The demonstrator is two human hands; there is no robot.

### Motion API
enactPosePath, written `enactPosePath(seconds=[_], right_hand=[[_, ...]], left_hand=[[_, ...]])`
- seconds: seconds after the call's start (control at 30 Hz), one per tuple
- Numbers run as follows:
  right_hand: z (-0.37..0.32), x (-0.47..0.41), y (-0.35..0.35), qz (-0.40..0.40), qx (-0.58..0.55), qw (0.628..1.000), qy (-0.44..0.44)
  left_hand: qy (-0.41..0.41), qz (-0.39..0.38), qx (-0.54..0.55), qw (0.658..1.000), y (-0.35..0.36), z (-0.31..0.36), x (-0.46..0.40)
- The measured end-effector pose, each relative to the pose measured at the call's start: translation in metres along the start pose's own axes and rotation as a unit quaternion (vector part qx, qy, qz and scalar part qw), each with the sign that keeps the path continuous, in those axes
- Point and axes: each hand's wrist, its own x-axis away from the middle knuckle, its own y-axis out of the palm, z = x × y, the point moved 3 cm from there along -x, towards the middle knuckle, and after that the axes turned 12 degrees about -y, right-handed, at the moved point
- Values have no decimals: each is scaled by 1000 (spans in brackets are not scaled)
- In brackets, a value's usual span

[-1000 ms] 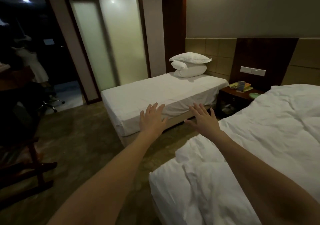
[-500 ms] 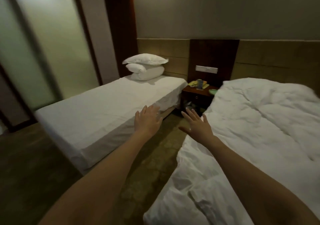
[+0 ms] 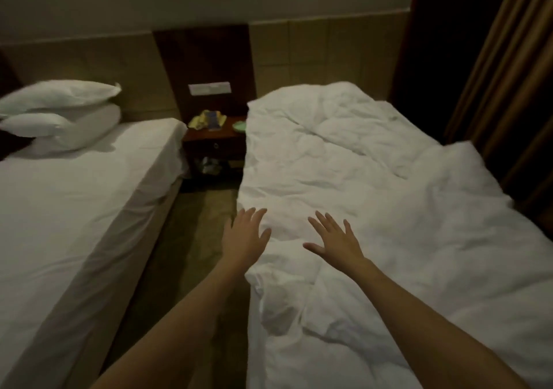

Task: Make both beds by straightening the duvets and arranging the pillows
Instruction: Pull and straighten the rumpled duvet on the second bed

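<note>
A rumpled white duvet (image 3: 374, 209) is covering the right bed, while the left bed's flat white sheet (image 3: 65, 209) is lying bare with 2 white pillows (image 3: 59, 116) stacked at its head. A dark wooden nightstand (image 3: 214, 143) is standing between them. The left hand (image 3: 244, 239) and right hand (image 3: 338, 242) are hovering, fingers spread wide, holding nothing, over the duvet's near-left edge.

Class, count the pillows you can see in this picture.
2: an upper pillow stacked on a lower pillow at the left bed's head. More may be hidden under the right bed's duvet.
</note>
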Motion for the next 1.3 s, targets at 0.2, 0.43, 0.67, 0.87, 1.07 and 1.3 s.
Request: enactPosePath(seconds=[0.2, 0.43, 0.67, 0.87, 1.07, 1.3], right_hand=[[25, 23, 61, -52, -23, 994, 92], [29, 52, 117, -52, -75, 969, 228], [-10, 72, 213, -36, -159, 919, 359], [-23, 89, 260, -2, -183, 900, 395], [-23, 80, 281, 45, -210, 885, 413], [-13, 89, 303, 165, -226, 869, 409]], left_hand=[[71, -95, -8, 993, 87, 5, -18], [170, -191, -15, 967, 160, 27, -32], [262, -275, 18, 925, 246, 24, -33], [239, -359, 66, 900, 307, 11, -27], [199, -341, 203, 896, 332, 35, -19], [125, -350, 339, 864, 347, 34, -8]])
